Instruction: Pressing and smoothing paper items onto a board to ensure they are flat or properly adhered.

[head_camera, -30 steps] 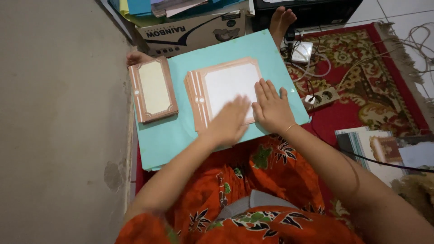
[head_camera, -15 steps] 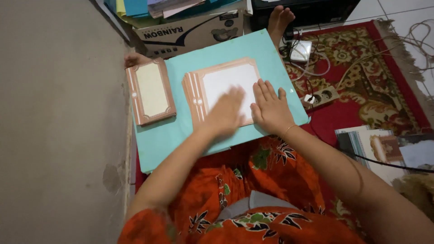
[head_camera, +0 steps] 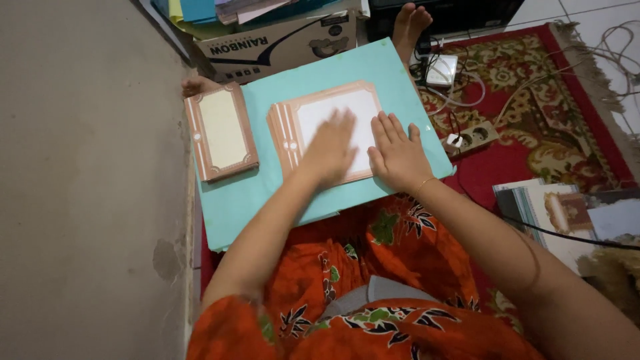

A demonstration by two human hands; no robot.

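Observation:
A stack of cards with brown ornate borders and white centres [head_camera: 313, 110] lies on a light turquoise board [head_camera: 267, 193] over my lap. My left hand [head_camera: 333, 150] rests flat on the stack, fingers spread, slightly blurred. My right hand [head_camera: 397, 152] lies flat beside it, on the stack's right edge and the board. A second, smaller stack of the same bordered cards [head_camera: 221, 131] sits to the left on the board, touched by neither hand.
A cardboard box [head_camera: 277, 43] with papers on top stands behind the board. My bare feet [head_camera: 408, 23] show past the board. A power strip [head_camera: 475, 137], cables and a white adapter lie on the red patterned rug [head_camera: 553, 100]. Printed sheets [head_camera: 567, 213] lie at right. Grey wall at left.
My left hand has slid up and a little left across the card stack. My right hand stays in place.

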